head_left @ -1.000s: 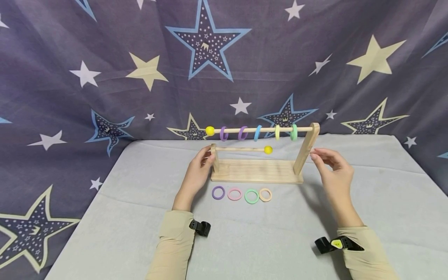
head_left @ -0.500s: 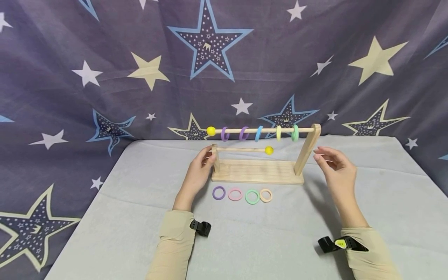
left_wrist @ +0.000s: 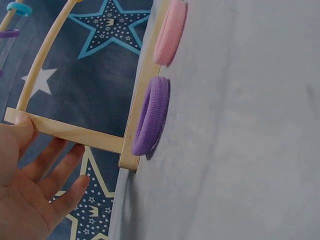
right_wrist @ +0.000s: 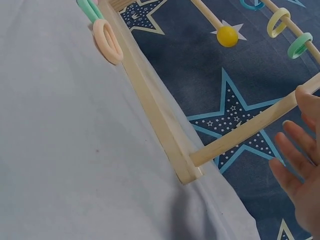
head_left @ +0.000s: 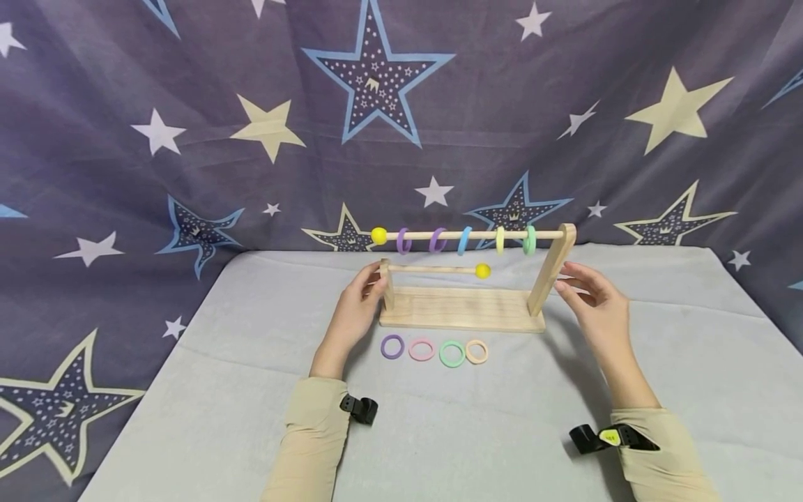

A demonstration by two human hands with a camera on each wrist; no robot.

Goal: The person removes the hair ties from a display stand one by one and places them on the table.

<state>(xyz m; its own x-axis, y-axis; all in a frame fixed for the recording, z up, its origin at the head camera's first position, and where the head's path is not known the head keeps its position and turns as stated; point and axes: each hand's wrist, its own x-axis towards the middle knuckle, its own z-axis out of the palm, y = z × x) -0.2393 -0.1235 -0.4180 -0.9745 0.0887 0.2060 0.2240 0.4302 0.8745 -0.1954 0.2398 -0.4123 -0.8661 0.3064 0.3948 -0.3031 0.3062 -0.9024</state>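
A wooden stand [head_left: 461, 308] has a tall post on the right and a short one on the left, each bearing a rod with a yellow ball end. My left hand [head_left: 353, 307] pinches the top of the short post [left_wrist: 75, 132], its other fingers spread. Beside the tall post [head_left: 552, 268], my right hand [head_left: 599, 300] touches it with thumb and fingertips; its other fingers are loosely extended. On the upper rod hang several hair ties: two purple, a blue [head_left: 464, 240], a yellow [head_left: 500, 240] and a green [head_left: 530, 240]. The lower rod [head_left: 433, 269] carries none.
In front of the stand, a row of hair ties lies on the grey cloth [head_left: 477, 432]: purple [left_wrist: 151, 117], pink [head_left: 422, 349], green [head_left: 452, 353] and peach [right_wrist: 107, 41]. A star-patterned curtain [head_left: 207, 97] hangs close behind the stand.
My right hand drew back slightly from the tall post, then returned left to it. My left hand stays at the short post. The hair ties have not moved.
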